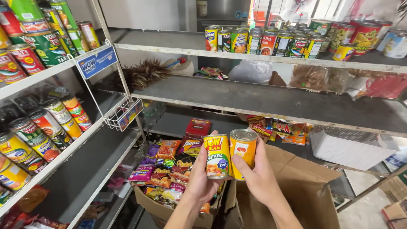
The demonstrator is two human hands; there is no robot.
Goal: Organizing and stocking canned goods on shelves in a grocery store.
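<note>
Two cans are held up side by side in front of the shelving, one in each hand, above the gap between two cardboard boxes. A yellow can with a pictured label (217, 156) is gripped by the left hand (200, 183), whose fingers are wrapped around the lower back of it with the thumb showing at its top edge; an orange can with a plain silver lid (243, 147) is clasped by the right hand (258, 174), fingers curled round its right side and thumb pressed on the front. Both cans are kept upright, long axes vertical and parallel, and their sides are touching or very nearly so (the seam between them cannot be made out exactly). The orange one is held slightly higher. Below and to the left, a cardboard box of snack packets (169, 169) is seen; to the right, an open brown box (305, 186) whose contents are hidden. The bare grey middle shelf (263, 101) lies above and beyond the hands, and a white basket (343, 148) is set off to the right.
</note>
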